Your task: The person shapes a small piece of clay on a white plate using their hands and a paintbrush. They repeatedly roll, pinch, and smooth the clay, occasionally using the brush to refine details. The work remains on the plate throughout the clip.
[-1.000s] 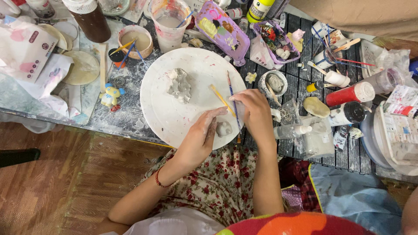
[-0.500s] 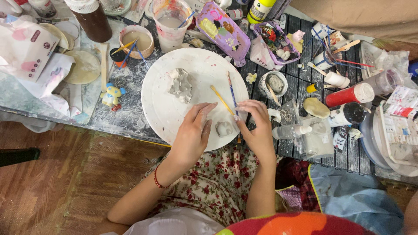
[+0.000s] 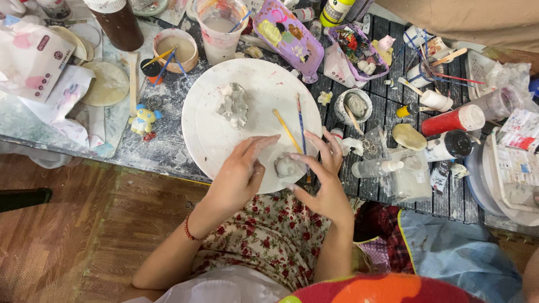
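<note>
A round white board [image 3: 213, 140] lies on the table edge in front of me. On its near rim sits a small grey clay lump [image 3: 286, 166]. My left hand [image 3: 238, 177] lies flat just left of the lump, fingers stretched and dusted with clay. My right hand [image 3: 325, 182] is on the lump's right, fingers spread, with index tip and thumb at the lump's sides. A larger flattened clay piece [image 3: 233, 104] rests farther back on the board. A yellow-handled brush [image 3: 287, 130] and a blue-handled brush [image 3: 301, 129] lie on the board near my right fingers.
Behind the board stand a cup of murky water [image 3: 218, 28], a clay bowl with brushes [image 3: 175, 47], a purple paint palette [image 3: 289, 36] and a brown jar [image 3: 118, 22]. Paint bottles, a red tube [image 3: 452, 119] and a small bowl [image 3: 353, 105] crowd the right. A small toy figure [image 3: 143, 119] stands left.
Both hands have drawn back toward me and opened out, uncovering the small clay lump that they were closed over before.
</note>
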